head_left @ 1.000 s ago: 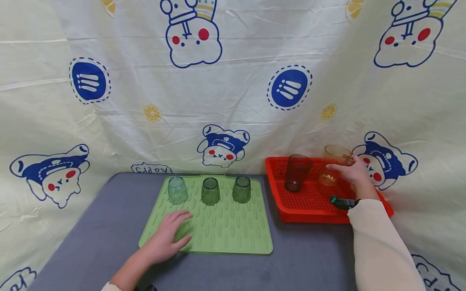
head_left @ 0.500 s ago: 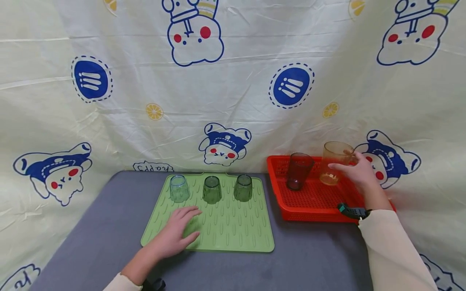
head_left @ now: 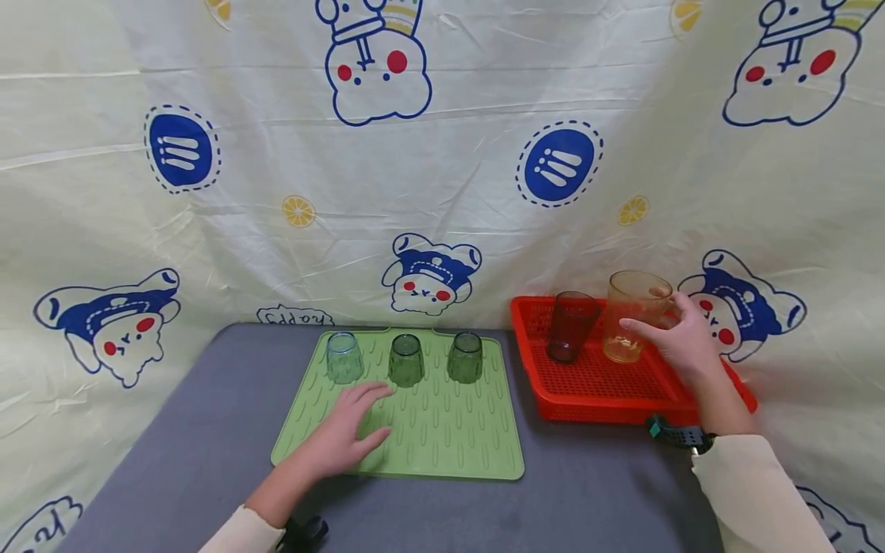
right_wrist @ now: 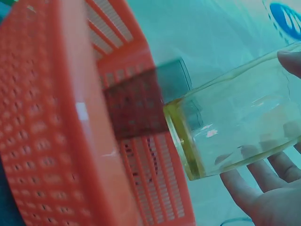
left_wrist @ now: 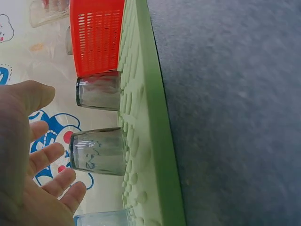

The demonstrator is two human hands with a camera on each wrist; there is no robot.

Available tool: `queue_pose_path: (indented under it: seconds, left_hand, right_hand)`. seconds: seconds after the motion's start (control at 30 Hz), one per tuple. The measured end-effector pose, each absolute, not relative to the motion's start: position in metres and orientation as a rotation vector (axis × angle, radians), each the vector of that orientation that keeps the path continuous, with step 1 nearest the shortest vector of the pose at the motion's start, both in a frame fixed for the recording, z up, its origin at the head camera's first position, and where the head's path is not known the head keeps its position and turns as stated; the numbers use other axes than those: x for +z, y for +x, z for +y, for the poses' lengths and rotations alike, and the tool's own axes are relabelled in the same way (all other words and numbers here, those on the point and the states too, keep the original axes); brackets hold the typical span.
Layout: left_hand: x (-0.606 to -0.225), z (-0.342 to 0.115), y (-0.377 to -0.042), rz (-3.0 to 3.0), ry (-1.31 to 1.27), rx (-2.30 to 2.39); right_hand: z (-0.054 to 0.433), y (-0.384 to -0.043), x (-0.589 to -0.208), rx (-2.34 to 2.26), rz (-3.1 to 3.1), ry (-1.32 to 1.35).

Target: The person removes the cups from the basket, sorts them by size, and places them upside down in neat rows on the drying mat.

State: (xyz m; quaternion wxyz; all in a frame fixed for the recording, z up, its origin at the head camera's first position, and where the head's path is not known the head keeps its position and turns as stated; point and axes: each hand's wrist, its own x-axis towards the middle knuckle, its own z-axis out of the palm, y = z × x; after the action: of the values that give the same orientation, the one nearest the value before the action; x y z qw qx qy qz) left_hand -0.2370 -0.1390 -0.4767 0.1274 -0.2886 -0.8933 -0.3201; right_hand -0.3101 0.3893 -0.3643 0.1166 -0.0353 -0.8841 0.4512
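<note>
My right hand [head_left: 691, 346] grips an amber drinking glass [head_left: 625, 330], its thumb on one side and fingers on the other. The glass is upright over the red basket [head_left: 574, 411], and its thick yellowish base shows in the right wrist view. Beside it a dark glass [head_left: 572, 329] leans inside the basket. My left hand [head_left: 339, 438] hovers over the front left of the green drying mat [head_left: 456, 442], fingers spread and holding nothing. Along the mat's back stand a bluish glass [head_left: 344, 359], a dark green glass [head_left: 406, 361] and another green glass [head_left: 465, 359], upside down.
A grey tabletop [head_left: 588, 491] carries the mat and the basket. Behind them hangs a pale curtain [head_left: 442, 177] printed with cartoon bears and orange slices. The basket's raised rim stands just right of the mat.
My right hand has raised the amber glass a little within the basket area and its forearm has shifted right. My left hand has drifted slightly right over the mat, its fingers still spread.
</note>
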Motion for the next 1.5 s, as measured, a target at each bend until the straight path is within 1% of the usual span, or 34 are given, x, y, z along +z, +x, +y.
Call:
queue_pose_path:
  seconds: [0.43, 0.83, 1.03, 1.5]
  left_hand:
    - [-0.476, -0.125, -0.244, -2.564, -0.87, -1.076]
    - [-0.473, -0.105, -0.243, -2.471, -0.866, -1.464]
    - [-0.471, -0.099, -0.238, -2.426, -0.863, -1.615]
    - [-0.472, -0.092, -0.235, -2.398, -0.823, -1.782]
  right_hand:
    - [0.347, -0.275, -0.37, 1.218, -2.566, 0.059]
    - [0.314, -0.254, -0.371, 1.159, -2.502, 0.195]
    - [0.3, -0.245, -0.377, 1.224, -2.45, 0.289]
    - [0.269, -0.228, -0.394, 1.338, -2.423, 0.436]
